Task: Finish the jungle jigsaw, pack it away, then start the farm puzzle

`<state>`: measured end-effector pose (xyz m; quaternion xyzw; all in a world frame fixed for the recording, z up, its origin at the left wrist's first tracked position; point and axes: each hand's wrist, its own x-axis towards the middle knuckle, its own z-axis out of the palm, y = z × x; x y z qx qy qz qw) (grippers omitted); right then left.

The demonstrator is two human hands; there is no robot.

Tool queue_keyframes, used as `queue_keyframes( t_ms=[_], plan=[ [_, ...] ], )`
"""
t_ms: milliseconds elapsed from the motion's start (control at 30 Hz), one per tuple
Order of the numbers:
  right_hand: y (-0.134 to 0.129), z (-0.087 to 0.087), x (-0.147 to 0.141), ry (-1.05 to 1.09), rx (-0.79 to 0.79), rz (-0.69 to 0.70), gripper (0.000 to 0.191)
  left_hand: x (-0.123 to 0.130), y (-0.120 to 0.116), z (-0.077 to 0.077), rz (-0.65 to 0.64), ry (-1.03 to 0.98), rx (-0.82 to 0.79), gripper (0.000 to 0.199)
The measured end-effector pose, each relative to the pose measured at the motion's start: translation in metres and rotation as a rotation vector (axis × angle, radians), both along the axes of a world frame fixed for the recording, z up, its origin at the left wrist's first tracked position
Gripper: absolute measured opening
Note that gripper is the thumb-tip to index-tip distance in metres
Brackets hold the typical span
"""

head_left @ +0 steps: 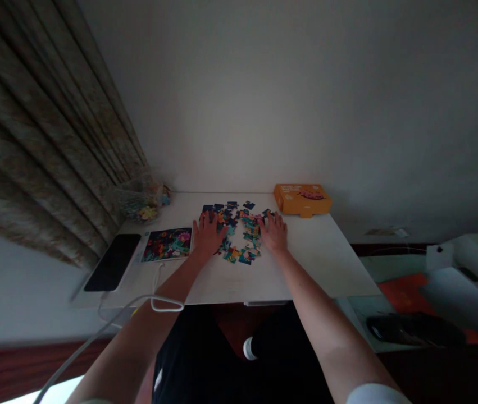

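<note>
Cardboard jigsaw pieces [247, 238] (light, stiff, best lifted by their edges) are spread on a white table [314, 264]; the left hand [208, 234] and right hand [273, 233] are laid flat, apart, at either side.

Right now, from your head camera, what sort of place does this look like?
Probably a room in a home: a small white desk against a wall, a long curtain beside it, and a puzzle box on the desk.

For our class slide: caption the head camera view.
Bare left hand and right hand spread over scattered jigsaw pieces on a white desk, beside a picture card and orange box.
</note>
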<state>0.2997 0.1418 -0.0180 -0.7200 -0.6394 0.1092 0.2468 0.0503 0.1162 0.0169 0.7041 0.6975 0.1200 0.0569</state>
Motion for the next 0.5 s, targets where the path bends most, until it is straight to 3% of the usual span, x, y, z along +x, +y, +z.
queue_keyframes(
  t_ms=[67, 133, 300, 400, 500],
  plan=[
    [0.010, 0.002, 0.001, -0.002, -0.002, -0.004, 0.062, -0.003, 0.023, 0.003, 0.031, -0.011, 0.004, 0.073],
    [0.017, 0.005, 0.001, -0.023, 0.007, 0.080, 0.057, -0.007, 0.047, 0.005, 0.056, -0.034, -0.019, 0.075],
    [0.017, 0.012, 0.002, -0.066, 0.054, 0.545, 0.052, -0.013, 0.094, 0.004, -0.043, -0.038, -0.164, 0.068],
    [0.018, 0.011, 0.002, -0.036, 0.083, 0.562, 0.060, -0.010, 0.102, 0.000, -0.197, -0.006, -0.153, 0.060],
    [0.033, 0.006, -0.002, 0.012, 0.099, 0.494, 0.061, -0.004, 0.090, -0.007, -0.296, -0.013, -0.108, 0.056]
  ],
)
